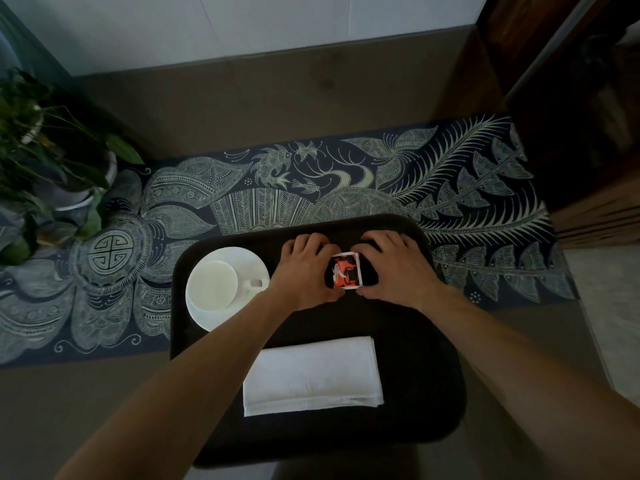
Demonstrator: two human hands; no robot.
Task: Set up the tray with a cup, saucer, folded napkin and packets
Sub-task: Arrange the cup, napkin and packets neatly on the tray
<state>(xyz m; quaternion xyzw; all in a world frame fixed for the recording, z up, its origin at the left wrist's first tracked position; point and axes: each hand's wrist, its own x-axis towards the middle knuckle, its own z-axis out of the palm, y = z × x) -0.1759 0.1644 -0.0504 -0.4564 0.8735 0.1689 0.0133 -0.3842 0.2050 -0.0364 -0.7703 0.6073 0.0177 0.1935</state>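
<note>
Showing the packet-placing step: both hands, the left hand (304, 271) and the right hand (391, 268), are pressed in from either side on the packets (344, 271) near the far edge of the dark tray (433, 375). Judged risk: an uneven release could fan or skew the stack, or a left-wrist sweep could nudge the cup (214, 284) on its saucer (207, 313) just beside it. The packets show a red-and-black print with a white border, apparently stacked; the folded napkin (311, 374) lies flat toward the tray's near edge.
</note>
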